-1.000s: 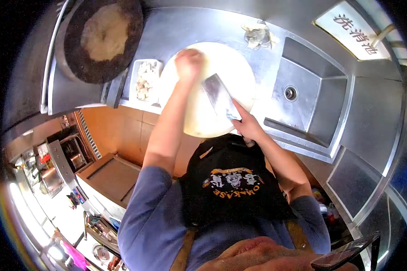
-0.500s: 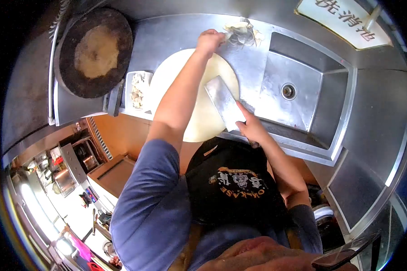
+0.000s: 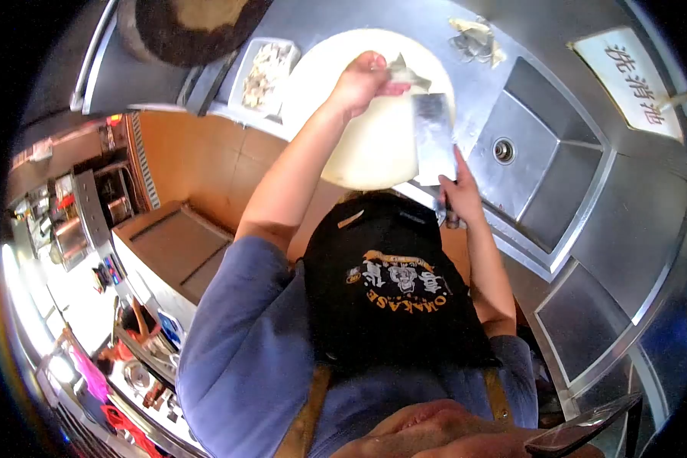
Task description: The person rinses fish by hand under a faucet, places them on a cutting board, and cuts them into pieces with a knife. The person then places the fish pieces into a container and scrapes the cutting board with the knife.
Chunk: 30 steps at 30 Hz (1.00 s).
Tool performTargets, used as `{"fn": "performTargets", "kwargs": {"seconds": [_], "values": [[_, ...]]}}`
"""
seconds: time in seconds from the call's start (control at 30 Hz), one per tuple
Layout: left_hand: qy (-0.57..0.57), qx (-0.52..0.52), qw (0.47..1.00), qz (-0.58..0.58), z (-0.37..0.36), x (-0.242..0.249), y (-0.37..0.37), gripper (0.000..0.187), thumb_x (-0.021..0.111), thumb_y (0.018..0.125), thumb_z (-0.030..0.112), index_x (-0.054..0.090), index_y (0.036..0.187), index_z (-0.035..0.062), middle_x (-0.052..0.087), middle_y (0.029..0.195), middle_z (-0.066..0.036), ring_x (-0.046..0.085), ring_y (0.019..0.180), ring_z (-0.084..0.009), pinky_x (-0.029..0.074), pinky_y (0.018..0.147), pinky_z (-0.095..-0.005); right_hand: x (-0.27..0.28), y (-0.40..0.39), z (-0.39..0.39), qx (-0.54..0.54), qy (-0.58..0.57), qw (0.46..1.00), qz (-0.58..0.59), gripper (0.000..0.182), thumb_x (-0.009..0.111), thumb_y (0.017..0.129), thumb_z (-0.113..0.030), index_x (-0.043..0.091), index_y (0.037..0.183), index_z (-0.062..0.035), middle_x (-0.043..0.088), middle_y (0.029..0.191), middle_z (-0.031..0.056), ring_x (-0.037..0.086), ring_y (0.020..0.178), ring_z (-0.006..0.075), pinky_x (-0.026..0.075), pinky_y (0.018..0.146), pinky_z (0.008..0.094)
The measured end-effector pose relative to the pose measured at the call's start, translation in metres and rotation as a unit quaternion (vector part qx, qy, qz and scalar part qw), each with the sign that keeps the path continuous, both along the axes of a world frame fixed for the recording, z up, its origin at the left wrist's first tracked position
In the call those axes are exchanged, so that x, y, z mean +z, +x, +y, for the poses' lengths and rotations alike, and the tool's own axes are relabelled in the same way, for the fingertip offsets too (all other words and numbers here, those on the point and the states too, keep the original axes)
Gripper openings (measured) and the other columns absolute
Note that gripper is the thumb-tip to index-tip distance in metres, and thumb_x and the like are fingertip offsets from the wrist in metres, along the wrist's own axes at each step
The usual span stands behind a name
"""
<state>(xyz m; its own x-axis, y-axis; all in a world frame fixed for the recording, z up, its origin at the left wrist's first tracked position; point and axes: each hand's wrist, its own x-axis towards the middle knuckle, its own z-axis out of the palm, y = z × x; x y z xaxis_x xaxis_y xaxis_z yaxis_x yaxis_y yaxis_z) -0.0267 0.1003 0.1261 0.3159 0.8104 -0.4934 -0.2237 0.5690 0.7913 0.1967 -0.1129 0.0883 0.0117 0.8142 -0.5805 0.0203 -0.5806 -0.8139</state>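
Note:
In the head view, my left hand (image 3: 362,84) is above the round white cutting board (image 3: 366,153), its fingers closed on a limp grey-and-pale piece of food (image 3: 408,74). I cannot make out what kind of food it is. My right hand (image 3: 462,197) grips the handle of a cleaver (image 3: 433,133) at the board's right side. The broad blade points away from me, close below the hanging piece. A small heap of similar grey and yellowish pieces (image 3: 475,42) lies on the steel counter beyond the board.
Left of the board stands a white tub (image 3: 263,76) of cut pale pieces. A large dark wok (image 3: 183,34) sits at the upper left. To the right is a steel sink (image 3: 542,172) with a drain, and a sign (image 3: 630,80) hangs on the wall behind it.
My left hand has come back from the heap to over the board with a piece in its fingers. The cleaver has turned and shifted toward the board's right edge. The camera view has also shifted.

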Motion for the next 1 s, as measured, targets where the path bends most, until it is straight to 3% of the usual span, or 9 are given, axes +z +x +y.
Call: {"fn": "performTargets", "kwargs": {"seconds": [0.07,0.13,0.23,0.33,0.37,0.47,0.53,0.67,1.0], "values": [[-0.047,0.016,0.998,0.037,-0.040,-0.015,-0.037,0.019,0.051,0.087,-0.006,0.046,0.103,0.0010,0.063,0.092,-0.018,0.072,0.081,-0.0335,0.061,0.069,-0.0351,-0.002,0.000,-0.007,-0.025,-0.006,1.000,-0.011,0.075,0.055,0.090,0.002,0.021,0.155,-0.0144,0.054,0.065,0.0009,0.049,0.052,0.0096,0.044,0.049,0.0254],[-0.008,-0.079,0.941,0.330,-0.070,-0.037,-0.074,0.026,0.054,0.086,0.002,0.051,0.112,-0.0028,0.068,0.087,-0.018,0.072,0.075,-0.0248,0.058,0.067,-0.0318,0.001,0.001,-0.009,-0.028,-0.001,0.999,-0.038,0.074,0.055,0.090,0.003,0.023,0.155,-0.0146,0.055,0.068,0.0015,0.049,0.053,0.0092,0.044,0.050,0.0255],[0.076,-0.082,0.930,0.351,-0.090,-0.059,-0.098,0.028,0.056,0.085,0.009,0.057,0.110,-0.0028,0.070,0.080,-0.014,0.071,0.070,-0.0211,0.054,0.067,-0.0303,0.023,-0.007,-0.002,-0.006,-0.014,0.996,-0.085,0.073,0.053,0.090,0.003,0.026,0.154,-0.0179,0.061,0.082,0.0043,0.050,0.057,0.0078,0.045,0.052,0.0257],[0.160,-0.091,0.867,0.464,-0.091,-0.051,-0.091,0.027,0.061,0.085,0.017,0.060,0.105,-0.0016,0.069,0.086,-0.015,0.069,0.075,-0.0262,0.055,0.068,-0.0355,0.042,-0.024,0.014,0.103,0.105,0.947,-0.287,0.071,0.053,0.089,-0.007,0.030,0.152,-0.0300,0.067,0.118,0.0172,0.069,0.088,0.0285,0.053,0.077,0.0366],[0.214,-0.107,0.797,0.555,-0.090,-0.049,-0.084,0.027,0.063,0.082,0.022,0.062,0.100,0.0008,0.070,0.086,-0.014,0.069,0.081,-0.0281,0.054,0.073,-0.0386,0.053,-0.032,0.023,0.168,0.148,0.909,-0.352,0.072,0.054,0.088,-0.009,0.029,0.151,-0.0343,0.066,0.115,0.0193,0.067,0.089,0.0368,0.054,0.077,0.0429],[0.311,-0.098,0.719,0.614,-0.086,-0.069,-0.071,0.025,0.066,0.080,0.028,0.064,0.089,0.0047,0.067,0.087,-0.014,0.065,0.086,-0.0319,0.053,0.075,-0.0434,0.075,-0.056,0.062,0.290,0.183,0.824,-0.451,0.076,0.054,0.086,-0.008,0.029,0.150,-0.0392,0.067,0.100,0.0166,0.066,0.084,0.0374,0.054,0.076,0.0452],[0.316,-0.072,0.726,0.606,-0.085,-0.073,-0.071,0.021,0.067,0.079,0.026,0.064,0.085,0.0061,0.065,0.087,-0.014,0.064,0.085,-0.0322,0.052,0.074,-0.0435,0.089,-0.069,0.092,0.449,0.163,0.700,-0.532,0.076,0.051,0.086,-0.007,0.029,0.149,-0.0436,0.063,0.090,0.0131,0.067,0.081,0.0329,0.055,0.073,0.0443],[0.311,0.011,0.760,0.571,-0.094,-0.066,-0.074,0.013,0.069,0.078,0.021,0.064,0.079,0.0086,0.063,0.084,-0.012,0.062,0.083,-0.0315,0.052,0.072,-0.0426,0.092,-0.064,0.128,0.531,0.224,0.614,-0.539,0.074,0.045,0.091,-0.007,0.025,0.149,-0.0484,0.061,0.092,0.0121,0.068,0.080,0.0293,0.056,0.072,0.0407],[0.336,0.074,0.733,0.586,-0.102,-0.077,-0.072,0.010,0.070,0.077,0.018,0.066,0.075,0.0095,0.063,0.079,-0.009,0.062,0.079,-0.0293,0.051,0.069,-0.0419,0.066,0.010,0.164,0.565,0.318,0.592,-0.480,0.083,0.049,0.082,0.001,0.032,0.147,-0.0470,0.057,0.083,0.0097,0.064,0.076,0.0295,0.054,0.068,0.0401]]}}
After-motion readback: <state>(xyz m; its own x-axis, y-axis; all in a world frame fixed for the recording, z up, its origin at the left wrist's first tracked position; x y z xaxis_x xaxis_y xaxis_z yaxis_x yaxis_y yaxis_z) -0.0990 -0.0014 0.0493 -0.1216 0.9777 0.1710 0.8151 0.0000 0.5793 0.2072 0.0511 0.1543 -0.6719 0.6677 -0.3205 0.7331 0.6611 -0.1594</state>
